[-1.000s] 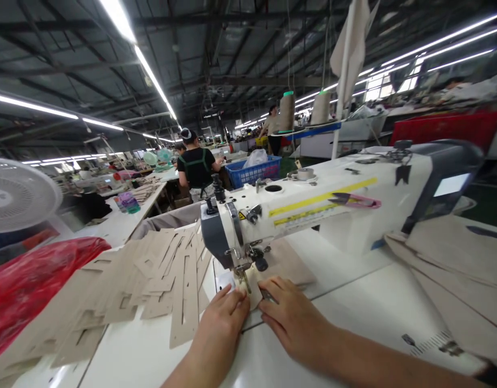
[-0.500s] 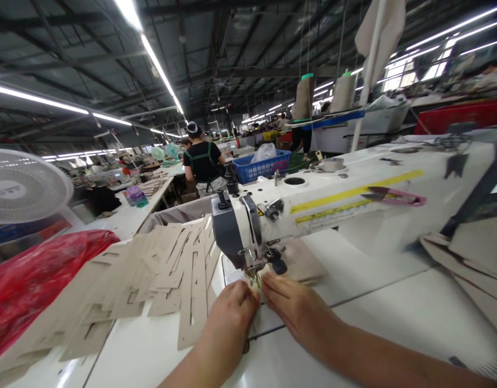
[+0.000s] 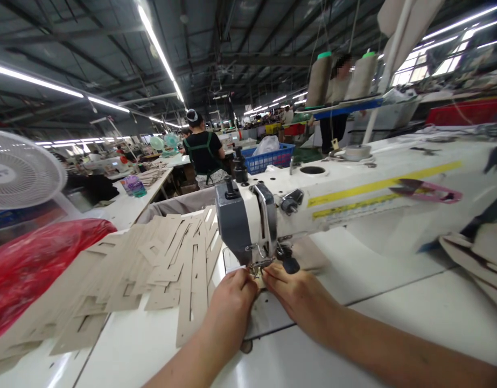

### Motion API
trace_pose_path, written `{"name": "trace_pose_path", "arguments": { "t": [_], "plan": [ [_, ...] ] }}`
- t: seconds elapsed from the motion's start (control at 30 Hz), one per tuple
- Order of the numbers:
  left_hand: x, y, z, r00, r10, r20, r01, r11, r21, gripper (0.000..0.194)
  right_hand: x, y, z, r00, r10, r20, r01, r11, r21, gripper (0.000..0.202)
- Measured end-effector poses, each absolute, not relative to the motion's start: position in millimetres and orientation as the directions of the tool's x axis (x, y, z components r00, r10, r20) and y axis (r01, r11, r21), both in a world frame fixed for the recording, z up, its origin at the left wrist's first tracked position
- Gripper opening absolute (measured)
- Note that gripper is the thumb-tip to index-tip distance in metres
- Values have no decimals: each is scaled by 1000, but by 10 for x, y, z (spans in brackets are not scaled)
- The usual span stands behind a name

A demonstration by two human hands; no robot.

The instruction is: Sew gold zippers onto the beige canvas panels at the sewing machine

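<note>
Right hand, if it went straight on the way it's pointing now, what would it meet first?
Probably the metal presser foot, just ahead of the right hand, though depth there is hard to judge.

A white worktable (image 3: 426,318), crossed by dark seams (image 3: 401,284), carries a white sewing machine (image 3: 345,205). Slotted beige pieces (image 3: 125,269) lie overlapping in a broad spread to its left. Folded beige fabric (image 3: 312,256) lies flat beyond the needle, and more beige panels (image 3: 488,256) sit at the right edge. The red plastic (image 3: 42,264) at far left perhaps rests there too.
</note>
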State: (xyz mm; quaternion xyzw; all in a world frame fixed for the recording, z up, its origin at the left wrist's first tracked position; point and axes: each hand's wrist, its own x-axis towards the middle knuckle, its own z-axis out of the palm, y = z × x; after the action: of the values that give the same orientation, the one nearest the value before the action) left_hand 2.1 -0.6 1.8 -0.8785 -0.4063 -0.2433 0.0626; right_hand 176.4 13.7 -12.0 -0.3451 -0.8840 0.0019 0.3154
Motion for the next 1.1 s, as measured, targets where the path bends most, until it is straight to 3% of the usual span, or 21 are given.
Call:
{"name": "trace_pose_path", "arguments": {
  "t": [0.67,0.93,1.0,1.1],
  "plan": [
    [-8,40,-2,528,655,540,730,-675,105,15,1759,179,-98,-580,619,529,624,755,-199,21],
    [-24,53,-58,482,709,515,767,-626,143,17,1810,163,-50,-551,646,528,624,739,-253,16],
    [-28,33,-18,468,712,523,773,-617,149,15,1904,186,-2,-511,669,540,699,689,-193,14],
    [-3,-71,72,501,668,551,754,-649,100,6,2069,166,29,-435,733,523,867,499,23,11]
  ]
}}
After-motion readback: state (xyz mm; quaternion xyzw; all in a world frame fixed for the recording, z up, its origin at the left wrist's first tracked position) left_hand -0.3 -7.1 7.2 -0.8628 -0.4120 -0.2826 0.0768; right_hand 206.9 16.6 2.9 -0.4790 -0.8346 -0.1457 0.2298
